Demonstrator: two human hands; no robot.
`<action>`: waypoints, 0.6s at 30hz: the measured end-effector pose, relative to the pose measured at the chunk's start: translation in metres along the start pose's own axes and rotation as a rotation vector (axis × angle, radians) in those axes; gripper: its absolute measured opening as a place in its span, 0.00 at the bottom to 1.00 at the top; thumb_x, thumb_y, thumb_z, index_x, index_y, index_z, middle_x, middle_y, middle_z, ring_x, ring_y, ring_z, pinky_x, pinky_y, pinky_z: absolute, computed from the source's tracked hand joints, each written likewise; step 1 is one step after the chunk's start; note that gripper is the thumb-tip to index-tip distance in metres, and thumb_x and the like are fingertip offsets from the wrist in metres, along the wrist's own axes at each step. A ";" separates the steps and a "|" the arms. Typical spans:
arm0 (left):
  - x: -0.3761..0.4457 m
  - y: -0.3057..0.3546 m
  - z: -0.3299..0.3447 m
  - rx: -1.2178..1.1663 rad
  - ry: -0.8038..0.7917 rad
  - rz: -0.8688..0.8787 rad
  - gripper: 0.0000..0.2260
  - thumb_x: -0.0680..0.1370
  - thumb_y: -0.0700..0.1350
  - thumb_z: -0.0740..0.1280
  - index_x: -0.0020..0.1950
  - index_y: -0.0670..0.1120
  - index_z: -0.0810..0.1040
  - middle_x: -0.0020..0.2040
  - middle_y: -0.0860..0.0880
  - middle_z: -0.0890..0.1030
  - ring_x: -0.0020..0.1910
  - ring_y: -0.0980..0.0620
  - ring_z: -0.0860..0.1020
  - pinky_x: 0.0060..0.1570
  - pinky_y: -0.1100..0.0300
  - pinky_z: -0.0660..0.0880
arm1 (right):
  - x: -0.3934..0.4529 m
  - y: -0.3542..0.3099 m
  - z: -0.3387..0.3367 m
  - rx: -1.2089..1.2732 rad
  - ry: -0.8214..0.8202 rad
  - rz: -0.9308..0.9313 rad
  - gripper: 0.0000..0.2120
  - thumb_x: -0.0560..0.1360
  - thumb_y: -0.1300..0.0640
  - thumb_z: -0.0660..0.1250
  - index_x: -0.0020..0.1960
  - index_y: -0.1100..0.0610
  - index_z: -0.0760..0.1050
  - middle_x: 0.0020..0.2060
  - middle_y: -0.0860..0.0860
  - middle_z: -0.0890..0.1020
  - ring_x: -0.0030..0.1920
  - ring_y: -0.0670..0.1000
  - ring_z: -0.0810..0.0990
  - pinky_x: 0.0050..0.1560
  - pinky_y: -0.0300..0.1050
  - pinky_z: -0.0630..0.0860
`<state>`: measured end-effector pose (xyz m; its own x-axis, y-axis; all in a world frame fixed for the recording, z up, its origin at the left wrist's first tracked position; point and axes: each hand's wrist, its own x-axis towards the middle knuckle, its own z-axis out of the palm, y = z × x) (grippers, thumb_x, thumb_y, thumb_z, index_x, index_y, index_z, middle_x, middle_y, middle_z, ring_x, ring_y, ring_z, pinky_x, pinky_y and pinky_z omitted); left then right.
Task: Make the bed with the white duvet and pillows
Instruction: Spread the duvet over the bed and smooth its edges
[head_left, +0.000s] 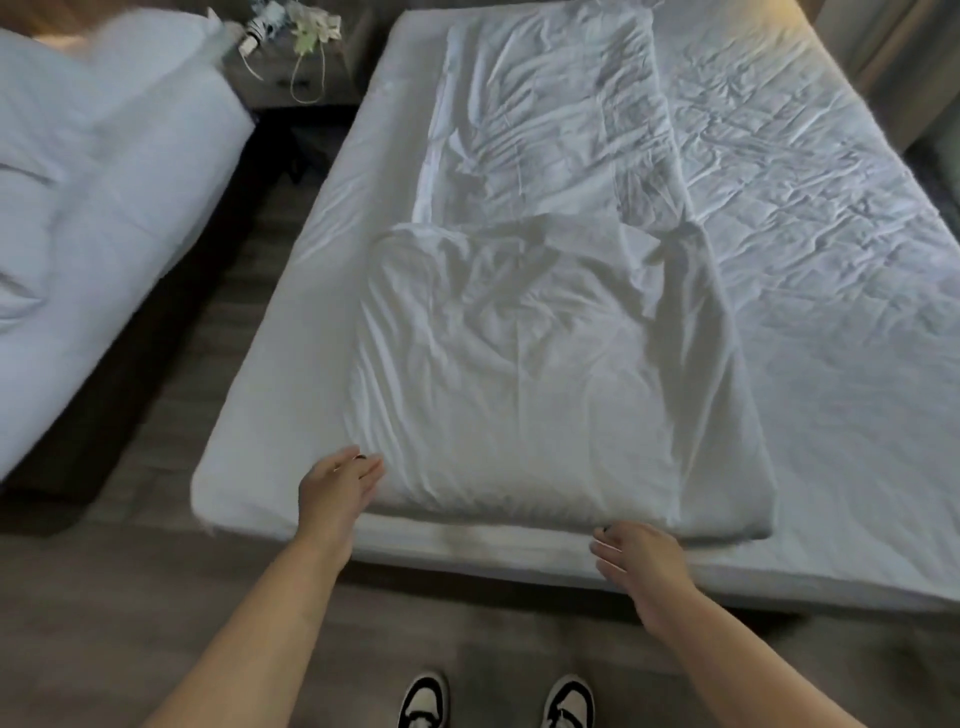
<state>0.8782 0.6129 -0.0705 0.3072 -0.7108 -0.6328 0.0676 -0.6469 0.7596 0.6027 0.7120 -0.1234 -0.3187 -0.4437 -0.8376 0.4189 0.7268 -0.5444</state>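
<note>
Here, left hand (337, 491) and right hand (641, 558) open, fingers relaxed, gripping nothing; folded white duvet (545, 364) just beyond fingertips, on the bed (831, 234).

A bedroom: two white-sheeted beds (779, 260) (78, 208), nightstand (291, 78) between, wood-plank floor (156, 597).

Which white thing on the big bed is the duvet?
Find the big bed with the wrinkled sheet. The duvet lies folded in a long strip down its middle, its near end between both hands. Unlike the flat sheet, it is puffy and thick.
</note>
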 end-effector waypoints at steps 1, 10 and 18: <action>-0.004 0.014 -0.009 0.055 -0.028 0.052 0.09 0.81 0.36 0.63 0.59 0.44 0.75 0.52 0.46 0.83 0.53 0.51 0.82 0.60 0.54 0.76 | -0.009 -0.004 0.013 -0.059 -0.045 -0.026 0.12 0.78 0.66 0.62 0.60 0.66 0.75 0.49 0.59 0.79 0.48 0.57 0.79 0.57 0.55 0.77; -0.060 0.064 -0.124 0.562 -0.257 0.317 0.09 0.80 0.41 0.63 0.56 0.54 0.77 0.49 0.56 0.84 0.52 0.59 0.81 0.59 0.59 0.76 | -0.129 -0.072 0.119 -0.481 -0.181 -0.396 0.08 0.77 0.63 0.63 0.54 0.57 0.78 0.48 0.54 0.83 0.50 0.53 0.82 0.54 0.48 0.80; -0.037 0.103 -0.306 0.926 -0.353 0.540 0.11 0.80 0.43 0.64 0.61 0.53 0.76 0.54 0.56 0.81 0.54 0.62 0.78 0.54 0.70 0.74 | -0.214 -0.058 0.242 -1.496 -0.222 -0.746 0.23 0.78 0.49 0.64 0.71 0.55 0.66 0.67 0.51 0.73 0.65 0.51 0.73 0.62 0.43 0.70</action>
<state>1.1638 0.6571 0.0767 -0.2125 -0.9026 -0.3743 -0.7680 -0.0826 0.6351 0.8521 0.6378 0.0766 0.1109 -0.8609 -0.4965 -0.9156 0.1058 -0.3879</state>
